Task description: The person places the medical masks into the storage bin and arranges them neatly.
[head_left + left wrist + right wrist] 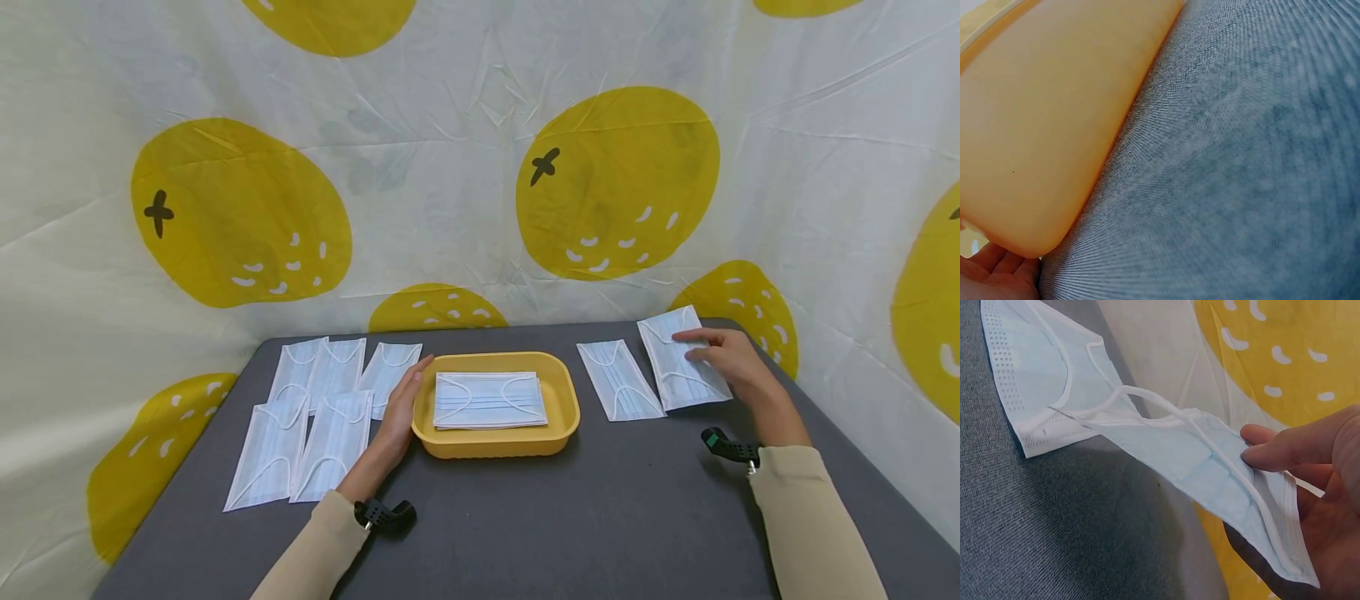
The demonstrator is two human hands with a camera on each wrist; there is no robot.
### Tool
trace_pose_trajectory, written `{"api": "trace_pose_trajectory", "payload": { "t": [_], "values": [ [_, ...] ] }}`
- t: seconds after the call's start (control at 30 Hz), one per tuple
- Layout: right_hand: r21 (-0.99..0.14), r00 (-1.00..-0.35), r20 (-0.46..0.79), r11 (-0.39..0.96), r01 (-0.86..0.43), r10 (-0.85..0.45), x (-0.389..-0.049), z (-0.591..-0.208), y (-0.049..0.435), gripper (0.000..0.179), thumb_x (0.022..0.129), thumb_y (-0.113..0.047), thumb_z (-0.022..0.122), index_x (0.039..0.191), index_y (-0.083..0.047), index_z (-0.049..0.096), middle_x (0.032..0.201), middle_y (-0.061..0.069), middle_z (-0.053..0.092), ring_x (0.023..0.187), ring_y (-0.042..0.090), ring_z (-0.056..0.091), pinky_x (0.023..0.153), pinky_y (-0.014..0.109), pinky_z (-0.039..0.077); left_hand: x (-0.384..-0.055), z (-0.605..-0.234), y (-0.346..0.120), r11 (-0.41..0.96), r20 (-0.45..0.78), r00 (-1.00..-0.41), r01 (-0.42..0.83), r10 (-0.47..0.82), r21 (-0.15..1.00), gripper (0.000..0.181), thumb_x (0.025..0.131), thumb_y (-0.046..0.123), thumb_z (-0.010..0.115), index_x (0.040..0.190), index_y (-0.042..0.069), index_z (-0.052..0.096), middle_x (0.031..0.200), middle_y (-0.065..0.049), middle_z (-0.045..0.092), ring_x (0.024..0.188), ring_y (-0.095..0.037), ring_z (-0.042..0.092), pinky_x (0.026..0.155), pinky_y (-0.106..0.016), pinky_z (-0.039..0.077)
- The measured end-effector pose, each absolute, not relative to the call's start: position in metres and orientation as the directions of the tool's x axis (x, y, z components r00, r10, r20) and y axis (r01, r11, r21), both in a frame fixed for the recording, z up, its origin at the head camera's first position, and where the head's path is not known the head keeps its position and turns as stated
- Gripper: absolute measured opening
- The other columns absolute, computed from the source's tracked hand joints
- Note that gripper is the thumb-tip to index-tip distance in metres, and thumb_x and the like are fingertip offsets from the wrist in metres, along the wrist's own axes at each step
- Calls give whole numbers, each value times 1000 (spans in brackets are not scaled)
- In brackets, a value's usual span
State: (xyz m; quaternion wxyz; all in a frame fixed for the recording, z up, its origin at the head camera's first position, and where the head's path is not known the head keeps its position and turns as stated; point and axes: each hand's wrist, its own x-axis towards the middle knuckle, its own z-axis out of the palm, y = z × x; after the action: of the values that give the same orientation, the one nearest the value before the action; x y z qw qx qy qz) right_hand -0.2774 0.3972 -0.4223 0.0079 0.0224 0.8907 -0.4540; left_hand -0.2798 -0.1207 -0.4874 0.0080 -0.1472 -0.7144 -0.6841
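Observation:
A yellow plastic tray (491, 446) stands mid-table with a small stack of pale blue face masks (491, 400) lying in it. Against the tray's left side rests my left hand (397, 408), its fingers extended along the wall; in the left wrist view that hand (1004, 275) shows only at the lower left corner, by the tray's end. Over at the right, my right hand (731, 358) pinches a face mask (678, 367) between thumb and fingers. The right wrist view shows this held mask (1210, 469) tilted, with another mask (1029, 356) beyond it.
Several masks (262, 454) lie at the table's left, some overlapping. Right of the tray lies one mask (618, 383), beside the held one. A white curtain (442, 208) printed with yellow fruit hangs behind the dark grey table (555, 533).

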Motion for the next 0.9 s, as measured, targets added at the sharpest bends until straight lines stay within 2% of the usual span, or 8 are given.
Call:
{"api": "trace_pose_trajectory", "payload": {
  "t": [0.4, 0.57, 0.7, 0.8, 0.9],
  "values": [
    [-805, -1000, -1, 593, 7, 11, -276, -417, 389, 42, 97, -14, 52, 136, 1, 52, 150, 26, 34, 127, 40, 31, 105, 62, 33, -281, -487, -122, 37, 185, -961, 197, 207, 980, 48, 105, 42, 24, 148, 25, 37, 154, 7, 32, 145, -15, 25, 121, -43, 16],
    [-802, -1000, 9, 598, -4, 5, -276, -415, 387, 41, 96, -14, 52, 135, 1, 52, 149, 26, 35, 125, 39, 33, 103, 60, 35, -275, -476, -122, 14, 161, -960, 168, 229, 986, 47, 107, 33, 22, 151, 18, 32, 157, 1, 28, 148, -21, 20, 122, -45, 13],
    [-789, -1000, 19, 614, -9, 10, -275, -413, 385, 41, 96, -14, 52, 134, 1, 54, 148, 25, 36, 119, 35, 36, 95, 48, 40, -267, -464, -122, 9, 156, -955, 163, 252, 987, 48, 107, 28, 21, 152, 11, 28, 159, -4, 25, 149, -26, 17, 121, -47, 13],
    [-783, -1000, 21, 622, -8, 12, -275, -410, 383, 40, 96, -14, 52, 134, 0, 54, 147, 25, 37, 118, 33, 37, 91, 40, 40, -265, -461, -122, 15, 147, -955, 156, 257, 988, 49, 107, 29, 21, 152, 11, 28, 158, -3, 26, 149, -25, 18, 121, -47, 13],
    [-785, -1000, 20, 619, -11, 7, -274, -408, 380, 40, 97, -14, 52, 134, 0, 54, 147, 25, 37, 118, 34, 36, 90, 38, 40, -265, -461, -122, 10, 144, -955, 151, 260, 988, 48, 107, 29, 21, 152, 12, 28, 158, -3, 26, 149, -25, 18, 121, -47, 12]
  ]
}}
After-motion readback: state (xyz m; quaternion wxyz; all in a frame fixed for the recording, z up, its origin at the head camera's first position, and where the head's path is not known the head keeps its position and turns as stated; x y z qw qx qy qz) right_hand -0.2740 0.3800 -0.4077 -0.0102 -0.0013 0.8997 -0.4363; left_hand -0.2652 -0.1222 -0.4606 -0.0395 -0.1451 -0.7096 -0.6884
